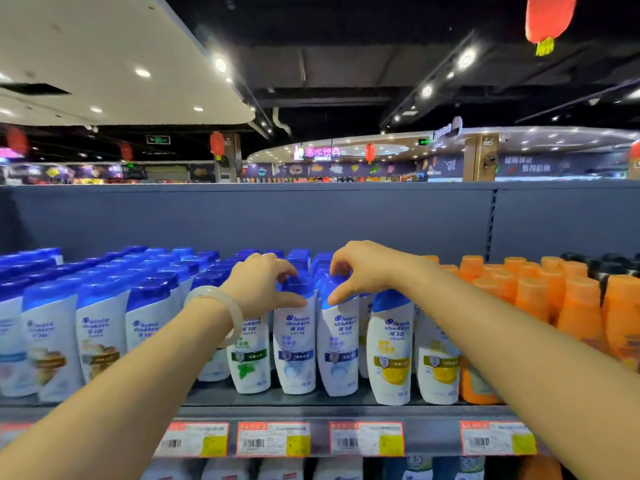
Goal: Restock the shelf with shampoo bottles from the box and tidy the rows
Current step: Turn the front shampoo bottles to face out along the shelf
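Supermarket shelf [311, 410] carries upright shampoo rows. Left hand [259, 285] pinches the cap of one front bottle [295, 344]; right hand [363, 268] pinches its neighbour [337, 348], directly beneath each grip, long axes vertical, bottles touching.

The bottles [296, 344] are white with blue caps and blue lettering; label bands differ by row: tan, green, blue, yellow. To their right stand orange bottles [575, 317] with orange caps. The shelf [311, 415] is grey-blue. Its price tags [273, 439] are white with red borders and yellow patches. A pale, milky bangle [221, 315] circles the left wrist. Lanterns [549, 15] overhead are red.
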The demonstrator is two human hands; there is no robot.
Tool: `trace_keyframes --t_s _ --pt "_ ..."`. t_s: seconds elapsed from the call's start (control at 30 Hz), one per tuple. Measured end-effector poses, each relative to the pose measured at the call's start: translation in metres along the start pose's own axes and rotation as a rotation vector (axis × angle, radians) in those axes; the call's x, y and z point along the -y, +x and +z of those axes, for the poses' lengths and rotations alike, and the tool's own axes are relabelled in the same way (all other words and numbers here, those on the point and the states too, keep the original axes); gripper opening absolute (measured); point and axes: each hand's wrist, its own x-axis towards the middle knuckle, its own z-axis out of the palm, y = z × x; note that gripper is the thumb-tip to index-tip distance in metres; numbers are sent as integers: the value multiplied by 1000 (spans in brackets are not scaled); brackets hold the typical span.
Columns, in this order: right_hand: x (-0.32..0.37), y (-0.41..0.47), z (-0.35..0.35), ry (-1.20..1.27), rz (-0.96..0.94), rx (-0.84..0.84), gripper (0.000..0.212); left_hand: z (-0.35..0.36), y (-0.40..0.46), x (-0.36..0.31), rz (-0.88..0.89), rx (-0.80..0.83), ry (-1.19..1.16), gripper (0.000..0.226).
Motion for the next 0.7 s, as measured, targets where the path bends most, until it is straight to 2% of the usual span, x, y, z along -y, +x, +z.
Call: trace_keyframes --t_s 0.1,0.27,0.7 --pt "-1 -1 -1 5 -5 1 48 2 2 -2 -2 -8 34 48" --pt "-1 -10 -1 100 2 0 44 -1 -2 -2 -15 -12 -45 41" --pt "-1 -15 -4 47 21 1 44 -3 -8 -5 16 -16 -114 39"
